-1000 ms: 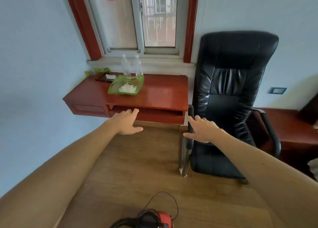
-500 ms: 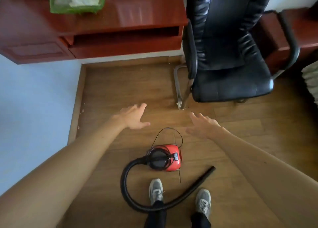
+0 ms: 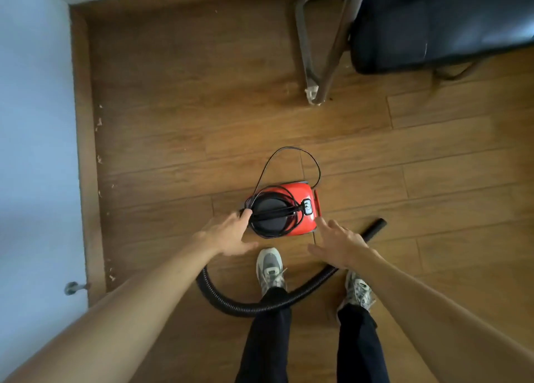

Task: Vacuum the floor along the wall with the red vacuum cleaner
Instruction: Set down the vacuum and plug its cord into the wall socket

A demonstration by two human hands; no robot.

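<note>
Soft, dim daylight lit the wooden floor (image 3: 179, 99), slightly blurred throughout, with wide-angle stretching at the edges.

The brown wood-plank floor (image 3: 179, 99) carries a small red canister vacuum cleaner (image 3: 300, 209), its black ribbed hose (image 3: 245, 306), a black leather chair's metal leg (image 3: 318, 93) and pale crumbs (image 3: 99, 122) along the wall.
</note>
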